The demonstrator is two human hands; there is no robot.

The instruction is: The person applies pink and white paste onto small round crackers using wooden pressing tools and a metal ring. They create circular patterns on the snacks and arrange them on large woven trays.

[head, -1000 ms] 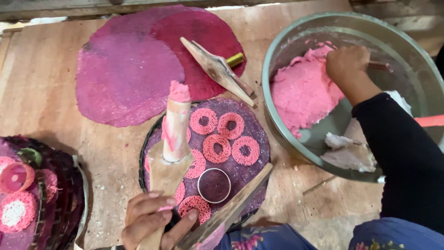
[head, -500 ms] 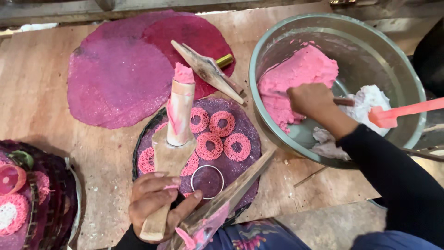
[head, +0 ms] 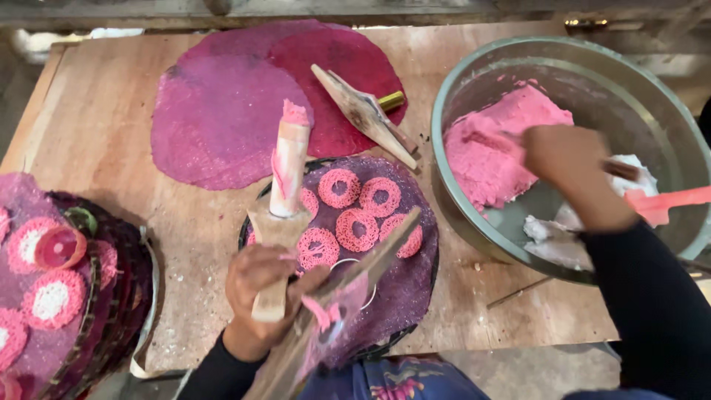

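The left hand (head: 263, 285) is clenched around the lower end of a wooden press tool (head: 280, 215), fingers wrapped about its handle near the bottom centre of the view. The tool's long axis runs nearly straight up the picture, leaning slightly right; its pale cylindrical barrel points away from the person and is capped with pink dough at the far tip. A second wooden arm (head: 348, 296) of the tool slants from the hand up toward the right, smeared with pink paste.

Beneath the tool sits a round tray (head: 415, 296) lined with a purple sheet, on which several pink coiled rings (head: 359, 226) lie side by side. A small metal ring cutter (head: 355, 278) rests on the same sheet, partly hidden by the slanting arm.

The right hand (head: 574, 167) reaches into a large metal basin (head: 459, 207) at the right, held over a mound of pink dough (head: 496, 144). It is blurred, so whether it grips anything cannot be told. White dough (head: 629, 174) lies in the basin beside it.

On the wooden table (head: 96, 111), flat purple and magenta discs (head: 229, 118) lie behind the tray, with a wooden scraper (head: 363, 115) lying diagonally across them. At the far left stands a stack of trays (head: 67, 296) bearing more rings.
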